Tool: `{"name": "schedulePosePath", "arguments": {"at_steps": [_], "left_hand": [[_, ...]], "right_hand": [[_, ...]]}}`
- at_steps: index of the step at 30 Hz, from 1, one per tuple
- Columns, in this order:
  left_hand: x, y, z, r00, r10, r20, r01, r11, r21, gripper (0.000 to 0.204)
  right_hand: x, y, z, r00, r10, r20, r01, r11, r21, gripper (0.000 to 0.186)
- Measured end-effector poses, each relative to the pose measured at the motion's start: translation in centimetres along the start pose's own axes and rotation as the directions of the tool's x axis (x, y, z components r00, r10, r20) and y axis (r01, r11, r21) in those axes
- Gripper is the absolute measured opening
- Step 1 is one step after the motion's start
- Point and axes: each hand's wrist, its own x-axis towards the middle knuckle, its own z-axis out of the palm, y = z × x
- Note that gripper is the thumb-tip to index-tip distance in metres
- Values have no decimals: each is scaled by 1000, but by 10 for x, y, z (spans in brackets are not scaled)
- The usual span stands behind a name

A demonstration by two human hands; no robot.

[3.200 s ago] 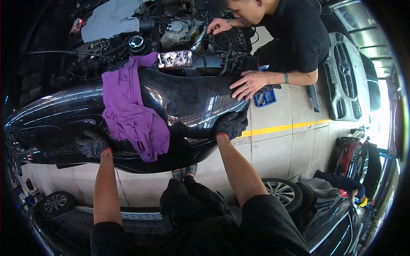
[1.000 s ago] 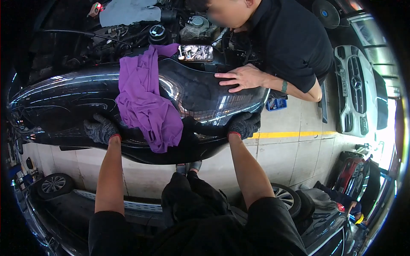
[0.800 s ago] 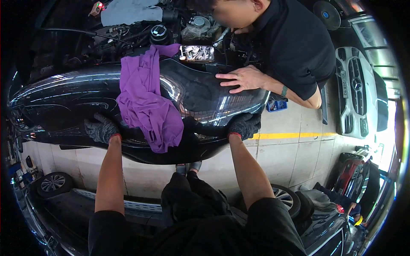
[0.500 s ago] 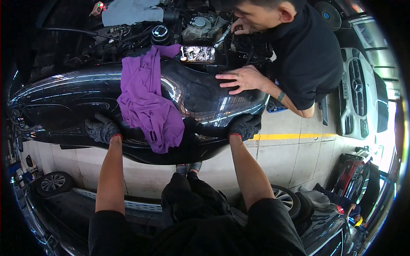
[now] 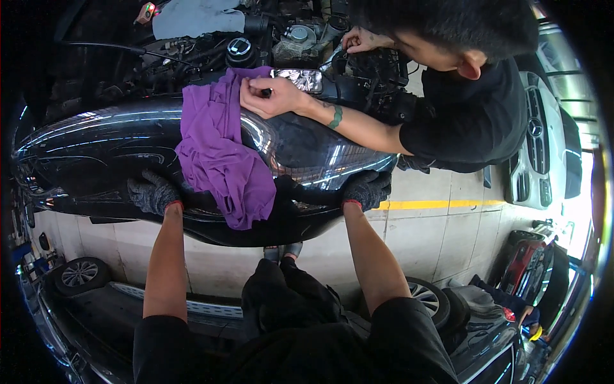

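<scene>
My left hand (image 5: 153, 194), in a dark knitted glove with a red cuff, rests on the glossy black car body panel (image 5: 96, 153) with its fingers spread. My right hand (image 5: 366, 189), gloved the same way, lies flat on the panel's right end. Between them a crumpled purple cloth (image 5: 220, 150) drapes over the panel, touched by neither hand. A co-worker (image 5: 473, 96) leans in from the right. One bare hand (image 5: 272, 97) of theirs is half curled above the cloth's upper part. The other hand (image 5: 360, 40) reaches into the engine bay at a metal tool (image 5: 330, 59).
A phone-like rectangle (image 5: 300, 80) with a bright face lies at the engine bay's edge. Behind it are a black round cap (image 5: 240, 51) and a grey cloth (image 5: 198, 18). A dark car (image 5: 96, 320) stands close behind me. A white car (image 5: 536, 137) is at the right.
The co-worker's head and body have come forward over the engine bay. Their nearer hand has left the panel's right part and moved left to the purple cloth. My hands have stayed put.
</scene>
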Motion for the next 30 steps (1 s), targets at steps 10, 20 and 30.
{"name": "schedulePosePath", "arguments": {"at_steps": [10, 20, 30], "left_hand": [[1, 0, -1, 1000, 3, -3, -3, 999, 33, 71], [3, 2, -4, 999, -45, 22, 44, 999, 9, 71], [5, -5, 2, 999, -29, 39, 29, 1000, 3, 73]], "right_hand": [[1, 1, 2, 998, 34, 46, -35, 999, 13, 65], [-1, -4, -1, 1000, -9, 3, 9, 1000, 4, 62], [-2, -7, -1, 1000, -10, 4, 10, 999, -41, 63]]}}
